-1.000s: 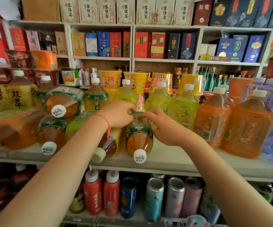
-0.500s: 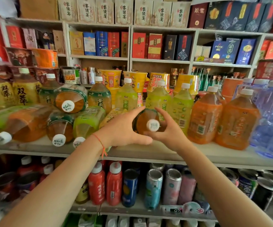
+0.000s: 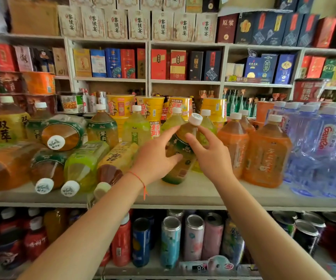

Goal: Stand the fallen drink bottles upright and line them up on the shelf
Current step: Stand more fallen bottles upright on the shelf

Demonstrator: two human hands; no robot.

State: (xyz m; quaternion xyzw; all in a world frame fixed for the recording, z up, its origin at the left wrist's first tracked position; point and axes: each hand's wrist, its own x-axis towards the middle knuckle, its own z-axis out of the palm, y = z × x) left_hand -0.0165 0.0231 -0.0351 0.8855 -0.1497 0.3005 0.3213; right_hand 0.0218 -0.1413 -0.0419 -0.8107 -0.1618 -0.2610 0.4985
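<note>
Both hands [image 3: 183,158] grip a tea bottle [image 3: 180,156], now tilted nearly upright on the shelf [image 3: 203,195]; others lie left of the fingers

Centre frame: tea bottle [image 3: 180,156] is amber-brown with a dark green label in white print, white cap, green tint at the base. Lower left: fallen bottles [image 3: 82,164] in amber, lime green and yellow, all white-capped; right of centre, orange bottles [image 3: 266,152], then pale blue water jugs [image 3: 324,150] with red lettering. Mid-frame yellow cups [image 3: 120,108] with red print, a thin red-orange string [image 3: 141,181] on the wrist, cream boxes [image 3: 139,25] with black characters along the top.
</note>
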